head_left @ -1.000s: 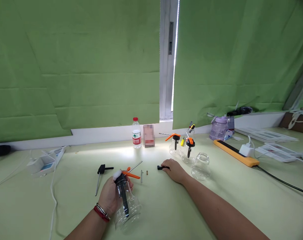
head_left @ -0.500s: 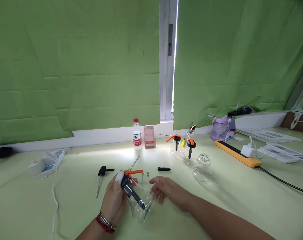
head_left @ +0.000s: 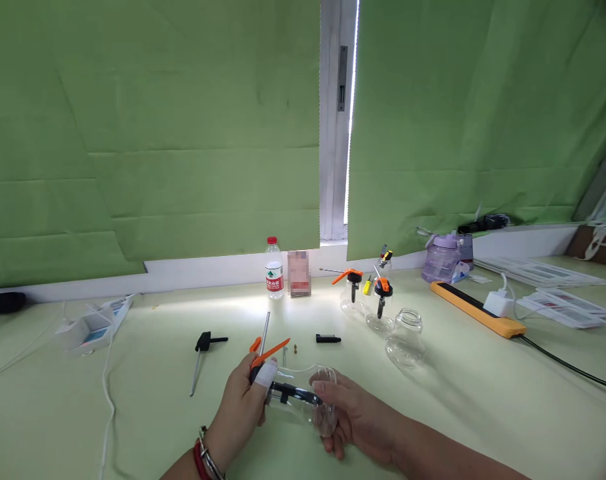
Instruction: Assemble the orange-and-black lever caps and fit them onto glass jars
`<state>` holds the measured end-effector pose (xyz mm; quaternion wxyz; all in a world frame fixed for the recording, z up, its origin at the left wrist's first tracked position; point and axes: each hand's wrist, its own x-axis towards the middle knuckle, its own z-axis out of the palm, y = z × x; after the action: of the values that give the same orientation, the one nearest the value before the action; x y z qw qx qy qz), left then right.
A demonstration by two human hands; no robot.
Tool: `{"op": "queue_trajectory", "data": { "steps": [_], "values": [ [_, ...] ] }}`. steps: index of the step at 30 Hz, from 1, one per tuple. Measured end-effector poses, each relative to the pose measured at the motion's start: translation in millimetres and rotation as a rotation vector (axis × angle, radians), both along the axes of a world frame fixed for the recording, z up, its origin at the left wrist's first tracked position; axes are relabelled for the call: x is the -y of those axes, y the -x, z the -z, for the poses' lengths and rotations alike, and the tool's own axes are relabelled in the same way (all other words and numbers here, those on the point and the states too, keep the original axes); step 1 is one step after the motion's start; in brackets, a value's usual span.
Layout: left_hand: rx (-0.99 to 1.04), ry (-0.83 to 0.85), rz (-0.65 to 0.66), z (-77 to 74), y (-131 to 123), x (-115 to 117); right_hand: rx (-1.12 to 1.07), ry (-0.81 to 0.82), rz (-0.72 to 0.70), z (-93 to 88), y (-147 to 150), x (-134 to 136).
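Observation:
A clear glass jar (head_left: 299,415) lies tilted sideways between my hands, its base to the right. A black pump tube runs inside it from the lid end. My left hand (head_left: 241,405), with a white wrap on the thumb, closes round the lid end, partly hiding the black lid. An orange lever (head_left: 271,353) and a metal spout (head_left: 265,333) stick out above that hand. Around the jar's base curl the fingers of my right hand (head_left: 359,415). Just beyond lie a screw (head_left: 285,357), small brown pieces (head_left: 295,349) and a black spring part (head_left: 328,339).
Left of my hands lies a black pump head with a spout (head_left: 203,342). Lidded jars (head_left: 379,321) and an open glass jar (head_left: 405,343) stand at right, near an orange power strip (head_left: 475,313). A water bottle (head_left: 274,270) stands at the back; a white cable (head_left: 109,387) crosses the left.
The jar has swung from slanting down-right to nearly level. My right hand, moving beside its base before, now grips it. The lever and spout have turned more upright.

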<state>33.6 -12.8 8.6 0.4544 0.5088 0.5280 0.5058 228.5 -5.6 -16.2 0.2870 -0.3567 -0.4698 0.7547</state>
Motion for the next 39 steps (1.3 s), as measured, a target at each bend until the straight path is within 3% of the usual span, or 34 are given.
{"op": "queue_trajectory", "data": {
  "steps": [4, 9, 11, 12, 14, 17, 19, 20, 22, 26, 27, 29, 33, 34, 36, 39],
  "values": [
    [-0.051, -0.001, -0.005, -0.9, -0.6, -3.5, 0.142, -0.262, 0.062, -3.0, -2.3, 3.1],
    [0.010, 0.203, 0.018, -4.9, -1.5, -4.8, 0.455, -1.043, 0.122, -8.2, -13.6, 5.4],
    [0.038, 0.205, 0.042, -5.8, -1.1, -5.1, 0.499, -1.232, 0.104, -11.2, -18.4, 3.4],
    [0.045, 0.185, 0.043, -5.8, -0.6, -5.2, 0.489, -1.240, 0.096, -12.4, -19.7, 2.2],
    [0.038, 0.128, 0.014, -5.1, 0.7, -5.2, 0.402, -1.093, 0.109, -12.9, -19.6, 0.1],
    [-0.021, 0.016, -0.058, -3.8, 1.5, -3.9, 0.132, -0.558, 0.085, -8.4, -13.6, -2.8],
    [-0.058, -0.030, -0.069, -3.4, 1.0, -2.6, -0.029, -0.205, -0.041, -4.1, -9.6, -4.3],
    [-0.069, -0.035, -0.061, -3.4, 0.7, -2.4, -0.068, -0.113, -0.094, -2.7, -8.8, -4.8],
    [-0.086, -0.012, -0.037, -3.2, 0.6, -3.1, -0.041, -0.171, -0.111, -3.1, -10.5, -4.8],
    [-0.099, 0.035, -0.005, -0.6, 3.0, -8.0, 0.243, -0.847, 0.009, -13.2, -21.1, -2.3],
    [-0.091, 0.040, -0.002, 0.4, 3.4, -8.8, 0.287, -0.941, 0.018, -15.0, -22.6, -2.1],
    [-0.077, 0.039, -0.002, 2.3, 3.5, -9.1, 0.256, -0.886, 0.033, -15.1, -22.1, -2.8],
    [-0.105, -0.009, 0.002, 3.9, 1.9, -6.5, -0.054, -0.260, -0.010, -5.1, -12.6, -6.8],
    [-0.107, -0.015, 0.009, 3.8, 2.0, -6.2, -0.081, -0.176, -0.048, -3.1, -11.0, -7.3],
    [-0.098, -0.008, 0.028, 2.8, 3.3, -7.0, -0.015, -0.245, -0.087, -2.7, -11.1, -7.0],
    [-0.073, 0.043, 0.058, 0.6, 5.9, -9.8, 0.254, -0.845, -0.032, -8.9, -17.3, -4.2]
  ]
}}
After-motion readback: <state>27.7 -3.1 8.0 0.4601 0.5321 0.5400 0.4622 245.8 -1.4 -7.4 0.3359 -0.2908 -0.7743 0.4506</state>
